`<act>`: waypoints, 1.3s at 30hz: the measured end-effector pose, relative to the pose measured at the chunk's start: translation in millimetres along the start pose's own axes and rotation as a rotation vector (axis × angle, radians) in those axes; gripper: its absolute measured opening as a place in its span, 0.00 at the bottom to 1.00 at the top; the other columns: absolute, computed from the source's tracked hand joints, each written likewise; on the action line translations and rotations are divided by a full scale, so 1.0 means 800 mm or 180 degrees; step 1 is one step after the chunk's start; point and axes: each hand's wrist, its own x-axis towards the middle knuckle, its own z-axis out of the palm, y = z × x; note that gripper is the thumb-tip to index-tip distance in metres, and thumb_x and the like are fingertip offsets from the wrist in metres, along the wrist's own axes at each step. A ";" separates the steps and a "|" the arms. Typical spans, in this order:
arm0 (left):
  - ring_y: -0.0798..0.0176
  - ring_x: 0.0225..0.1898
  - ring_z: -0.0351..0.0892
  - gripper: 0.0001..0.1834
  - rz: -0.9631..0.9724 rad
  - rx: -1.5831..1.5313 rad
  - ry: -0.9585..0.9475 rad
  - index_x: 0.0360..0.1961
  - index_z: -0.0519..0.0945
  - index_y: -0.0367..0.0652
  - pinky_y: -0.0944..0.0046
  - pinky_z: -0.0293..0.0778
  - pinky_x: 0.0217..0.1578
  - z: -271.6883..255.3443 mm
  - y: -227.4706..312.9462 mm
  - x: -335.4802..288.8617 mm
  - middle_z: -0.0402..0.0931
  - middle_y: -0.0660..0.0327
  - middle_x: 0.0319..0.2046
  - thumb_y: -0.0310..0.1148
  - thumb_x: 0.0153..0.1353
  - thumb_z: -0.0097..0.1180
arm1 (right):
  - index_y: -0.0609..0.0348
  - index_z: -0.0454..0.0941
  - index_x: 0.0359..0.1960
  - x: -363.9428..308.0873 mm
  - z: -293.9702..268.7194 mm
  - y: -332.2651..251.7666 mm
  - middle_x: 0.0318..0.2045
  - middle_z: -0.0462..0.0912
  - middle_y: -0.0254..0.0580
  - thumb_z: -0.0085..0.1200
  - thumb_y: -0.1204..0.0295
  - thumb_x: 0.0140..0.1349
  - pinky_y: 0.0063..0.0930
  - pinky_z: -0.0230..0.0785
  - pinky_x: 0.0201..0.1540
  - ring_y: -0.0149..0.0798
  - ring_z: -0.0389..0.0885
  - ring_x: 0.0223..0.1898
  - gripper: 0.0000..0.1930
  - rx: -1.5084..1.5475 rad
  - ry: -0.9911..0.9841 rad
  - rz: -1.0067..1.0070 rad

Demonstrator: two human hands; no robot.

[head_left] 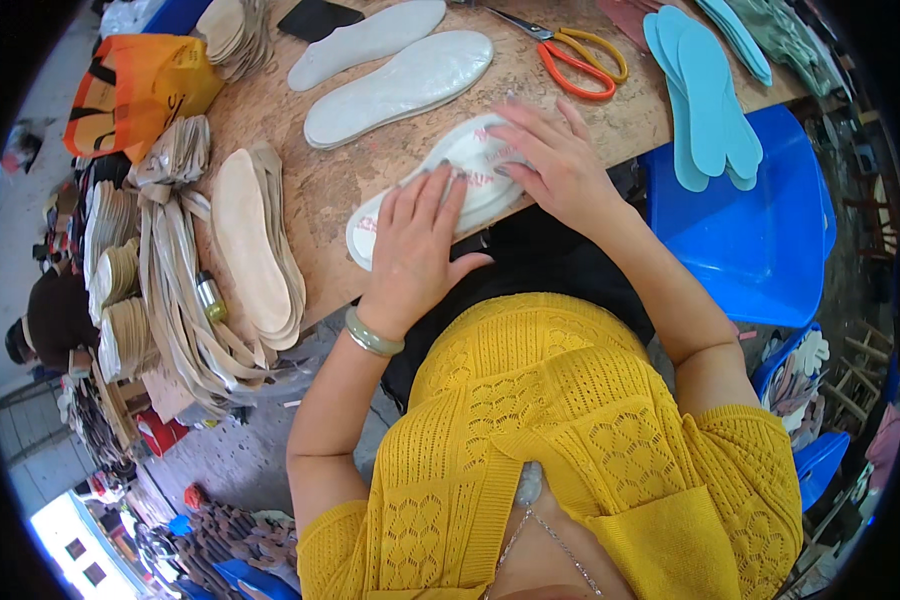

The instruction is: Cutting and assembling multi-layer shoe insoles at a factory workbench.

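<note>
A white insole [482,185] with reddish print lies at the table's near edge, under both my hands. My left hand [410,245] rests flat on its left half, fingers stretched out and thumb apart. Over its right end is my right hand [560,170], fingers spread and slightly blurred, seeming to touch the surface. Just beyond them sits a stack of glossy white insoles [400,90], with another white insole [365,45] behind. Scissors [575,75] with red and yellow handles lie farther back, near my right hand.
Beige insoles [255,240], long beige strips [170,290] and a small bottle [210,297] occupy the left side, below an orange bag [135,95]. Light-blue insoles [705,95] overhang the right edge above a blue bin [740,240]. Another person [60,320] is far left.
</note>
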 end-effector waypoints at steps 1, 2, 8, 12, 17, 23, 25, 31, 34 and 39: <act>0.50 0.60 0.63 0.34 0.0009 0.0146 -0.0086 0.57 0.72 0.43 0.51 0.60 0.60 -0.001 0.003 -0.014 0.66 0.54 0.59 0.37 0.46 0.67 | 0.51 0.75 0.51 -0.007 -0.004 0.000 0.56 0.74 0.40 0.57 0.71 0.57 0.42 0.54 0.63 0.46 0.71 0.57 0.18 0.0077 -0.0217 -0.0165; 0.52 0.59 0.64 0.30 0.0015 0.0291 -0.0175 0.56 0.72 0.42 0.53 0.61 0.58 -0.002 0.005 -0.026 0.66 0.55 0.58 0.32 0.50 0.64 | 0.51 0.75 0.51 -0.012 -0.012 0.002 0.56 0.74 0.40 0.57 0.71 0.57 0.42 0.54 0.63 0.46 0.71 0.57 0.18 0.0104 -0.0213 -0.0203; 0.55 0.43 0.79 0.23 -0.0801 -0.0389 0.0486 0.55 0.72 0.38 0.61 0.75 0.42 -0.051 0.020 -0.037 0.77 0.57 0.45 0.20 0.56 0.53 | 0.61 0.74 0.52 -0.018 -0.058 -0.005 0.53 0.77 0.46 0.51 0.72 0.63 0.41 0.59 0.62 0.47 0.74 0.57 0.16 0.1649 0.0796 0.0576; 0.71 0.46 0.77 0.18 -0.2288 -0.4493 -0.0211 0.59 0.68 0.37 0.67 0.75 0.47 -0.052 0.018 -0.012 0.75 0.61 0.52 0.28 0.69 0.47 | 0.61 0.74 0.53 -0.008 -0.068 -0.039 0.53 0.77 0.47 0.55 0.63 0.63 0.45 0.57 0.64 0.47 0.74 0.58 0.20 0.1099 0.0502 -0.0683; 0.69 0.48 0.77 0.22 -0.1820 -0.5275 0.0077 0.62 0.64 0.38 0.67 0.75 0.49 -0.040 0.025 -0.003 0.75 0.60 0.53 0.28 0.68 0.49 | 0.59 0.71 0.58 -0.006 -0.055 -0.061 0.56 0.75 0.47 0.55 0.54 0.59 0.50 0.49 0.69 0.41 0.69 0.63 0.29 0.0621 -0.0333 -0.0986; 0.69 0.51 0.75 0.22 -0.1764 -0.5251 0.0355 0.63 0.63 0.38 0.65 0.73 0.51 -0.035 0.024 0.004 0.74 0.60 0.54 0.29 0.69 0.48 | 0.64 0.67 0.59 0.028 -0.022 0.020 0.57 0.75 0.46 0.47 0.67 0.67 0.41 0.62 0.61 0.39 0.74 0.58 0.21 0.2281 0.0833 0.1093; 0.69 0.52 0.75 0.23 -0.1782 -0.5246 0.0426 0.63 0.63 0.39 0.65 0.73 0.52 -0.031 0.024 0.008 0.74 0.60 0.54 0.29 0.68 0.50 | 0.64 0.66 0.59 0.034 -0.031 -0.009 0.54 0.76 0.44 0.49 0.68 0.66 0.36 0.65 0.58 0.37 0.75 0.55 0.22 0.3278 0.0569 0.1603; 0.69 0.48 0.77 0.21 -0.1708 -0.4801 0.0656 0.59 0.68 0.37 0.67 0.75 0.47 -0.025 0.031 0.027 0.76 0.59 0.51 0.31 0.66 0.53 | 0.64 0.68 0.55 0.040 -0.018 -0.045 0.44 0.79 0.39 0.60 0.72 0.59 0.23 0.71 0.47 0.27 0.77 0.45 0.23 0.4558 0.0763 0.2274; 0.69 0.42 0.80 0.19 -0.1840 -0.4406 0.0641 0.54 0.72 0.35 0.68 0.77 0.41 -0.026 0.026 0.047 0.79 0.58 0.45 0.31 0.64 0.56 | 0.63 0.75 0.46 0.041 -0.026 -0.036 0.40 0.81 0.37 0.62 0.74 0.58 0.20 0.72 0.43 0.25 0.78 0.40 0.15 0.4868 0.0137 0.2496; 0.68 0.36 0.81 0.17 -0.1814 -0.4586 0.0953 0.48 0.76 0.34 0.68 0.78 0.36 -0.016 0.026 0.065 0.82 0.59 0.38 0.30 0.60 0.60 | 0.62 0.78 0.38 0.053 -0.029 -0.033 0.32 0.80 0.30 0.61 0.74 0.59 0.16 0.69 0.36 0.21 0.75 0.33 0.08 0.3704 0.0385 0.2290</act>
